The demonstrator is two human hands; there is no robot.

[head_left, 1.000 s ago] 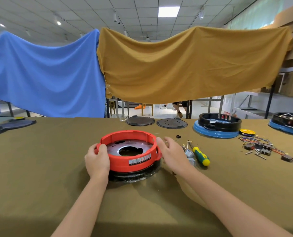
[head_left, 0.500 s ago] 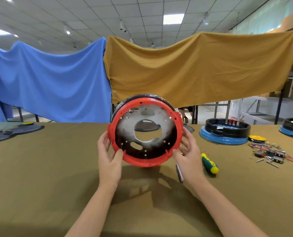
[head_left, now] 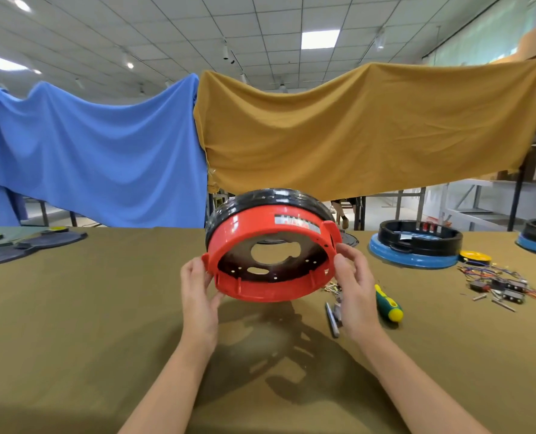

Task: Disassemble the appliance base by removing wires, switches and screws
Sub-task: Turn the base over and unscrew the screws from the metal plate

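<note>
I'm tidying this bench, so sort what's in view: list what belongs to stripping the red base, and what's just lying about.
In the job:
red appliance base, held off the table by the left hand and right hand
screwdriver
removed wires and switches

Lying about:
blue and black base
yellow disc
dark plates
hanging cloths

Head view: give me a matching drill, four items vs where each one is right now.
Items:
1. red base
2. screwdriver
3. loose wires
4. blue-and-black base

Places:
A. scattered on the cloth at far right
B. held up off the table between left hand and right hand
C. standing on the table, behind and right of the hands
D. lying on the cloth just right of the right hand

Pairs: 1-B, 2-D, 3-A, 4-C
</note>
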